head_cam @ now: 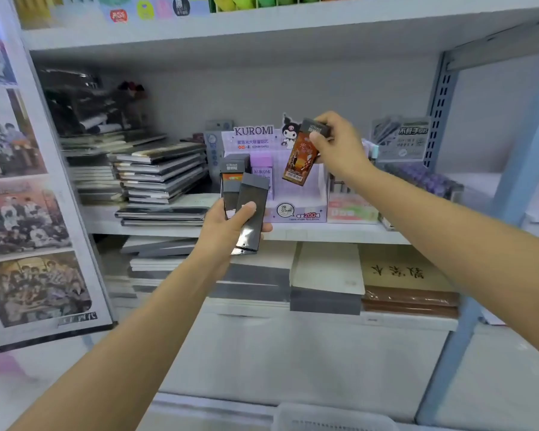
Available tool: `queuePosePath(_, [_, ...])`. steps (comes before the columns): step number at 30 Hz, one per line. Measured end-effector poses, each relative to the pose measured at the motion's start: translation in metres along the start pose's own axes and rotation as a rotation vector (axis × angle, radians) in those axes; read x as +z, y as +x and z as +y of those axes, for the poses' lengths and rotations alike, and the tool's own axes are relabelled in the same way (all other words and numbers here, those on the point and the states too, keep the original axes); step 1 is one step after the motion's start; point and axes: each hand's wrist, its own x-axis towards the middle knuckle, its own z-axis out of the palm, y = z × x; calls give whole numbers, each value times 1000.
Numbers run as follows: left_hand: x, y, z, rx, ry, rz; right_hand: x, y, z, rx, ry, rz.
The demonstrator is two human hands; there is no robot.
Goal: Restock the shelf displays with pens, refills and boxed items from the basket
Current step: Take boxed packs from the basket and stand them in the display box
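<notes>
Hands grip three refill boxes: left hand two, right hand one (orange).

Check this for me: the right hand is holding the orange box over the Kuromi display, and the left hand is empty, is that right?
Not quite. The head view shows the left hand is not empty: it grips a couple of dark grey-capped boxes. The rest stands: the right hand holds the orange box over the Kuromi display.
</notes>
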Motion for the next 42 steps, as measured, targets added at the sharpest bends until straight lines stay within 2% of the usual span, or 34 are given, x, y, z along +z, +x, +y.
queuePosePath(4, [-5,16,-1,5,-34,8,23,17,9,-24,-173,-17])
queuePosePath(10, [-13,32,-1,16,-52,7,50,27,20,-31,-293,-102])
queuePosePath(21, [-17,41,-8,-8,-88,6,46,41,26,-28,-351,-258])
queuePosePath(28, [-16,38,-7,-10,-120,-4,51,45,24,-23,-446,-283])
queuePosePath(31, [-19,38,-9,-20,-125,-7,58,42,23,-65,-433,-236])
queuePosePath(34, [-20,38,-11,-19,-121,-19,63,36,23,-129,-415,-93])
queuePosePath(37, [-20,39,-11,-18,-117,-30,64,32,27,-152,-528,5])
queuePosePath(40, [-18,38,-10,-23,-110,-32,63,32,30,-104,-627,-26])
queuePosePath(42, [-15,37,-8,-19,-104,-29,58,31,28,-76,-609,-60])
